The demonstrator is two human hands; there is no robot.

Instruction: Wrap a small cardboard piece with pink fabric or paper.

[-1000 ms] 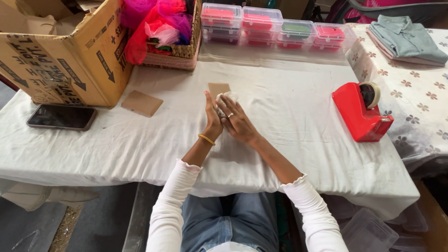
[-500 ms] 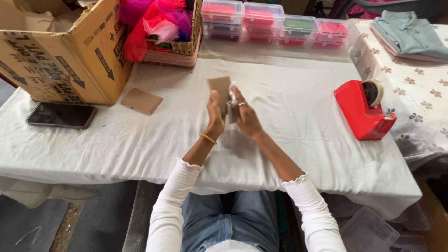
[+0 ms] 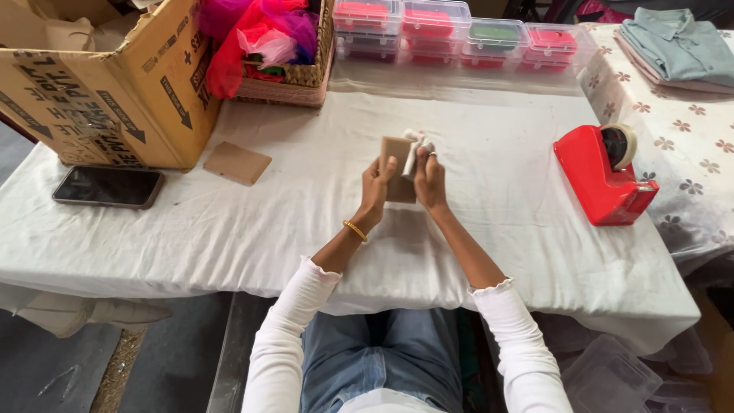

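My left hand (image 3: 377,186) grips a small brown cardboard piece (image 3: 396,150) held upright above the white table (image 3: 229,222). My right hand (image 3: 428,180) is pressed against the card's right side and pinches a small white cloth-like item (image 3: 414,144) at the card's top edge. Both hands are raised over the middle of the table, close together. A gold bangle sits on my left wrist.
A second brown card (image 3: 237,163) lies flat to the left. A black phone (image 3: 108,186) and a large cardboard box (image 3: 99,84) sit at far left. A basket of bright fabric (image 3: 275,46), clear lidded boxes (image 3: 466,34) and a red tape dispenser (image 3: 604,176) surround the area.
My hands have lifted the brown card from near the table up and forward. The card now stands upright between both hands with the white item at its top.
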